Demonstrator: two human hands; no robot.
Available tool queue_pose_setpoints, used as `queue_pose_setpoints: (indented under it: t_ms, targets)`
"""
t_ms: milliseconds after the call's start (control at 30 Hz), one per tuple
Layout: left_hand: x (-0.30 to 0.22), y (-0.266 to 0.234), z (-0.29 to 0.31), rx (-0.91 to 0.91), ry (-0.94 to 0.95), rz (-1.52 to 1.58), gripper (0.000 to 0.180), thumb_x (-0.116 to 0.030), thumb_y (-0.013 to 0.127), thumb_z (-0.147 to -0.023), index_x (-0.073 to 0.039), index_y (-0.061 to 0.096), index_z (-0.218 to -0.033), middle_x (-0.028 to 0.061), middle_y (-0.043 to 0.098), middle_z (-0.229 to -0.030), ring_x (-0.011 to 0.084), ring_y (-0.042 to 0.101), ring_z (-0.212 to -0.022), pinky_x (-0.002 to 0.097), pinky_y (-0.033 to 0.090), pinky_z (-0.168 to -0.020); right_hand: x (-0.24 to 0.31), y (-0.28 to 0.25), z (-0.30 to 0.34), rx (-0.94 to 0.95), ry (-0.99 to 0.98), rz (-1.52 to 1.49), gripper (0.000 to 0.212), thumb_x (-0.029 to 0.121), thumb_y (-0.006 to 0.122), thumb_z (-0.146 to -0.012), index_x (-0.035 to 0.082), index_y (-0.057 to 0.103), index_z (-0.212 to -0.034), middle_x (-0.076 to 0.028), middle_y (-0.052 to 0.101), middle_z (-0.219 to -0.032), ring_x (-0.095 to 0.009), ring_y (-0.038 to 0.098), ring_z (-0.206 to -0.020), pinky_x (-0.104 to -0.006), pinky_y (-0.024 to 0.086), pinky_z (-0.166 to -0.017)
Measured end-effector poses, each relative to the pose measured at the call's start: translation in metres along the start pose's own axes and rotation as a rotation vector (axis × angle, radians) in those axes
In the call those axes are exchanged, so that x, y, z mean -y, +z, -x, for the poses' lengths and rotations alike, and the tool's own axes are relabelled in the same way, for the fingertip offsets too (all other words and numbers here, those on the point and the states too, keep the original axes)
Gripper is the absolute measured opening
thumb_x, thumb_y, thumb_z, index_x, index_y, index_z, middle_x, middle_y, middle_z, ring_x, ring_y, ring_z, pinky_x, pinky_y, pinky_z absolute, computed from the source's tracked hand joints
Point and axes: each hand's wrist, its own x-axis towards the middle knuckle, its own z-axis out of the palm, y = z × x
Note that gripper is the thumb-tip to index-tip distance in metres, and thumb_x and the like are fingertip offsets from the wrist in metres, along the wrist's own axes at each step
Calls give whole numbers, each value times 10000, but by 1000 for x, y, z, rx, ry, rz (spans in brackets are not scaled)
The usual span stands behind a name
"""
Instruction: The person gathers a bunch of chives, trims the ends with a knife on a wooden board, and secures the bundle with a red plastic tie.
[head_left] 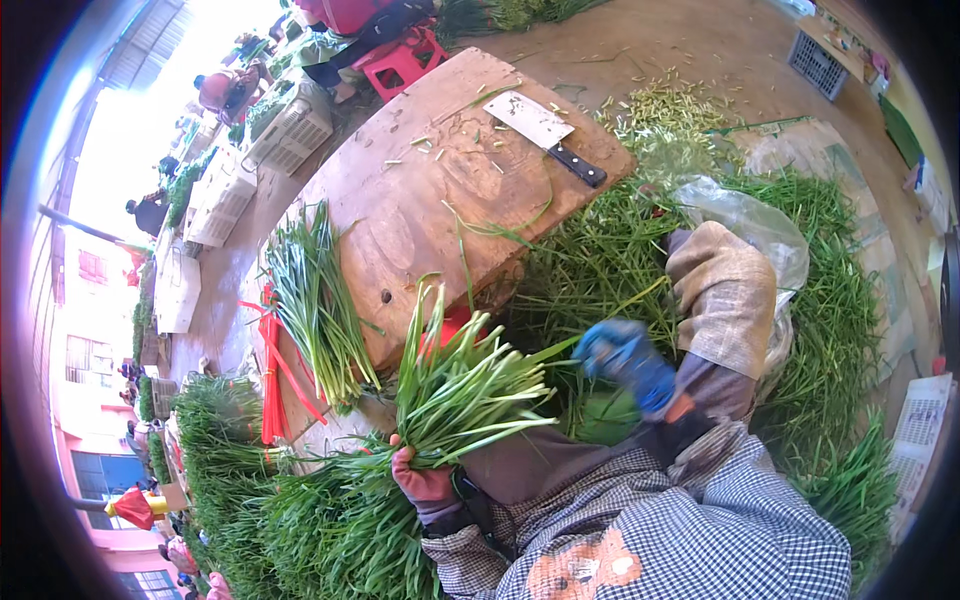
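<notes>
My left hand (420,478), in a reddish glove, is closed round a loose bunch of garlic chives (465,400). Their pale stalk ends fan out to the right, over my lap. My right hand (628,362), in a blue glove, is apart from that bunch and smeared by motion, so its fingers do not show clearly. It is nearest to a big heap of loose chives (590,270) between my knees. Another bunch of chives (318,305) lies on the left edge of the wooden board (370,210). Red ties (272,380) hang beside it.
A cleaver (545,135) with a black handle lies at the board's far right corner. Cut stalk ends (670,110) litter the floor beyond. Tied chives (330,520) are piled at my left. Clear plastic sheeting (745,225) wraps my right knee. Crates (290,130) and a pink stool (402,62) stand farther off.
</notes>
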Motion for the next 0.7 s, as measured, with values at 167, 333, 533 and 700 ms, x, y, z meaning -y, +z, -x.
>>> queue_pose_setpoints:
  t_ms: [167, 333, 533, 700]
  targets:
    - [-13, -67, -9, 10, 140, -235, 286, -32, 499, -875, -33, 599, -1143, 159, 638, -1164, 252, 644, -990, 432, 548, -873, 17, -65, -18, -16, 74, 960, 405, 367, 669, -873, -14, 648, -1008, -132, 689, -865, -248, 670, -733, -347, 541, -698]
    - [1, -60, -14, -52, 194, -385, 210, -116, 493, -934, -35, 610, -1089, 169, 657, -1114, 283, 665, -939, 433, 575, -823, 26, 20, -47, 246, -126, 798, 632, 543, 669, -809, 38, 632, -1186, -214, 660, -1085, -343, 641, -1005, -396, 503, -862]
    - [5, -58, -13, -127, 272, -561, 140, -112, 498, -943, -30, 592, -1007, 155, 668, -1049, 249, 668, -900, 384, 580, -777, -6, 97, -71, 402, 114, 11, 268, 243, 714, -840, 7, 704, -965, -103, 700, -856, -204, 661, -788, -335, 526, -747]
    - [9, -42, -9, -256, 169, -315, 175, -201, 507, -930, -68, 608, -981, 138, 676, -993, 240, 667, -827, 371, 580, -688, -10, 16, -85, -15, -191, 63, 85, 60, 653, -835, -7, 700, -858, -74, 695, -812, -136, 633, -741, -277, 518, -692]
